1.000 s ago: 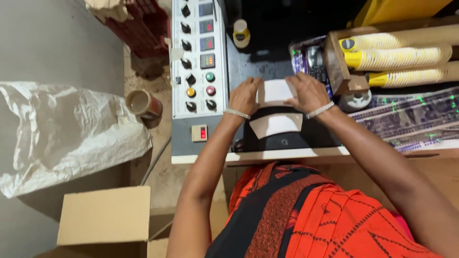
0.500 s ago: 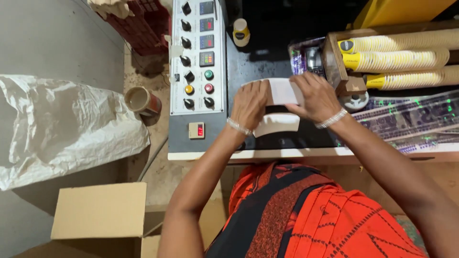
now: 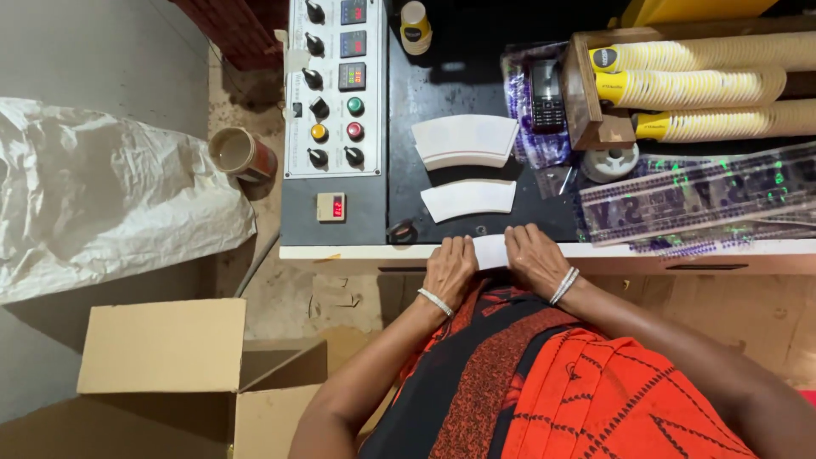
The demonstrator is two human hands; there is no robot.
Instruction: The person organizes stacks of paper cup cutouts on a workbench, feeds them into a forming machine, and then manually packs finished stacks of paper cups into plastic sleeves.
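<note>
At lower centre, the left hand (image 3: 450,270) and right hand (image 3: 533,257) pinch a white paper blank (image 3: 490,252) between them, apparently at the bench's front edge (image 3: 340,252), long axis running left-right.

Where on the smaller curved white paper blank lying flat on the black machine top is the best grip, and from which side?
Probably the near, concave edge of the smaller paper blank, approached from the person's side. It lies flat and thin, so fingertips would likely need to lift or slide an edge rather than pinch the middle. That edge faces the left hand and right hand, with bare black top between.
</note>
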